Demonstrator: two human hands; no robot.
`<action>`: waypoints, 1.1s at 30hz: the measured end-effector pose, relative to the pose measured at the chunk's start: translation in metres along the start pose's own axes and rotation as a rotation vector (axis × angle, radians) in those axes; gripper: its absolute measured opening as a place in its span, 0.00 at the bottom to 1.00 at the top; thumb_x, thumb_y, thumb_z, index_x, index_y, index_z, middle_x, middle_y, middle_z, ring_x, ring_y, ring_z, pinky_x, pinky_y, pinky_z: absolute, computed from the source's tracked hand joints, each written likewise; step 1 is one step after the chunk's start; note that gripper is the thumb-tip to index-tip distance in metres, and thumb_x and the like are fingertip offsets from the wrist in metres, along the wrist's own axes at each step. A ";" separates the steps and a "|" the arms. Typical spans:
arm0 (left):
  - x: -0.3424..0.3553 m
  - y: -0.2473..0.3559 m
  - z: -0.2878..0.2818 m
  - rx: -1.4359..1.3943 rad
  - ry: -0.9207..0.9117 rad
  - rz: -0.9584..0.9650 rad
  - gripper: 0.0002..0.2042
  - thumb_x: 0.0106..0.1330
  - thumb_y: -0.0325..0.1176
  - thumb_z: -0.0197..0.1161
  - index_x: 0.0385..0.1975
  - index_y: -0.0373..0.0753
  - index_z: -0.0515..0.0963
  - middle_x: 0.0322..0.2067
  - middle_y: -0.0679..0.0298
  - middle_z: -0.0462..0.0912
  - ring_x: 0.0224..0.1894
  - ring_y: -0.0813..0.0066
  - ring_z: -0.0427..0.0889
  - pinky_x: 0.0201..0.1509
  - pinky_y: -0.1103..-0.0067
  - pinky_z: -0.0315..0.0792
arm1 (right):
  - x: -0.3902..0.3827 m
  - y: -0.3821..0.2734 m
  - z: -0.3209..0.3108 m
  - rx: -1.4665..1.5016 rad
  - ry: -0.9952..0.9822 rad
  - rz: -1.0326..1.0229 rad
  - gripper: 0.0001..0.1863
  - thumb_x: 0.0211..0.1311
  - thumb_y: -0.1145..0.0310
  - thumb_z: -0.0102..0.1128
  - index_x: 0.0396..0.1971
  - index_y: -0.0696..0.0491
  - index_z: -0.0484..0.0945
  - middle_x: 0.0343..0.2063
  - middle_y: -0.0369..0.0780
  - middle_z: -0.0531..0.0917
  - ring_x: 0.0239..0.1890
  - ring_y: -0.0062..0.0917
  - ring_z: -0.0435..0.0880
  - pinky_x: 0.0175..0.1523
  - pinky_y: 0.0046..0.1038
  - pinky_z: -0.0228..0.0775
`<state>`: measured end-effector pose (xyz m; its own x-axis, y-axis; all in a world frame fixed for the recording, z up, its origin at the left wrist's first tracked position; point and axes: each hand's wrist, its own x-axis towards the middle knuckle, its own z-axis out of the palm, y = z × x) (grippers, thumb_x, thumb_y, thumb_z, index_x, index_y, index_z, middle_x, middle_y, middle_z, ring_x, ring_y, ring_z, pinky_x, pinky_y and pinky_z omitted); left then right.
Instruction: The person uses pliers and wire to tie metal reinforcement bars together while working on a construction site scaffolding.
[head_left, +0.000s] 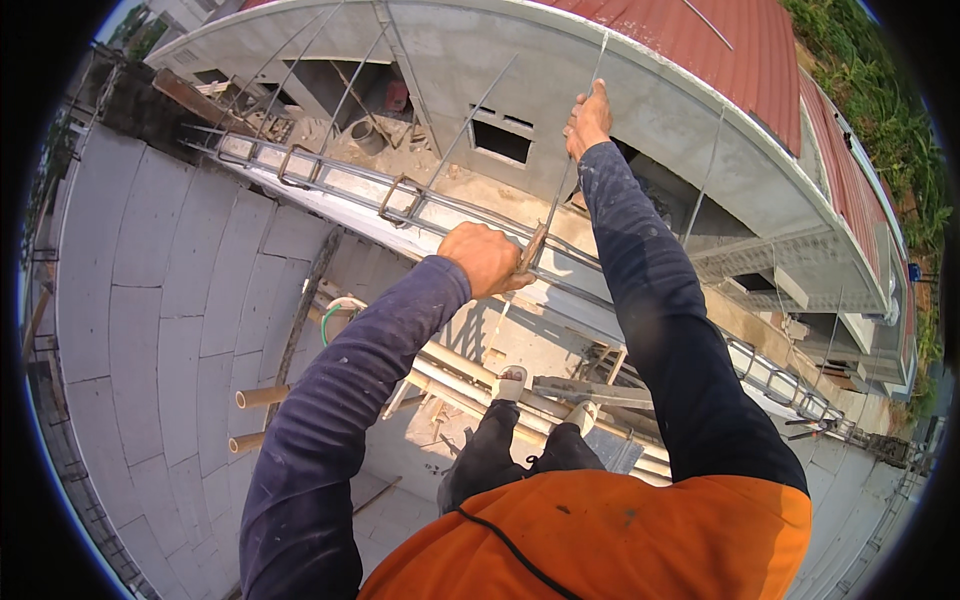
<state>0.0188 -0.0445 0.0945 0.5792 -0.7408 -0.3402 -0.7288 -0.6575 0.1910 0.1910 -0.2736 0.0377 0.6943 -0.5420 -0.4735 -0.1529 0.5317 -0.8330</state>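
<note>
My right hand [588, 120] is raised high and closed around a thin steel rod [553, 205], which slants up from the top of the wall. Lower and to the left, my left hand [485, 260] is closed on a rusty brown metal piece [534, 246] at the rod's foot; the fingers partly hide it, and its exact kind is unclear. Long steel bars [455, 207] run along the wall top beside both hands. Rusty square stirrups [402, 199] sit around these bars to the left of my left hand.
My feet [508, 383] stand on scaffold poles [455, 372] high above a floor. Grey block walls [138, 290] lie left. Other upright rods [705, 175] rise from the wall top. Beyond stands a building with a red metal roof [690, 50]. A green hose [328, 322] hangs near the poles.
</note>
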 end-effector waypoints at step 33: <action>-0.007 -0.004 0.017 -0.068 0.211 0.031 0.23 0.67 0.61 0.62 0.33 0.48 0.90 0.27 0.60 0.89 0.33 0.58 0.90 0.38 0.63 0.83 | -0.036 0.046 0.102 -0.290 -0.493 0.082 0.16 0.79 0.70 0.47 0.58 0.64 0.71 0.45 0.47 0.81 0.44 0.35 0.86 0.53 0.42 0.87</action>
<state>0.0116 -0.0341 0.0803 0.6255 -0.7685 -0.1347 -0.7254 -0.6364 0.2623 0.2306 -0.1633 0.0457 0.9070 -0.1028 -0.4083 -0.3582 0.3215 -0.8766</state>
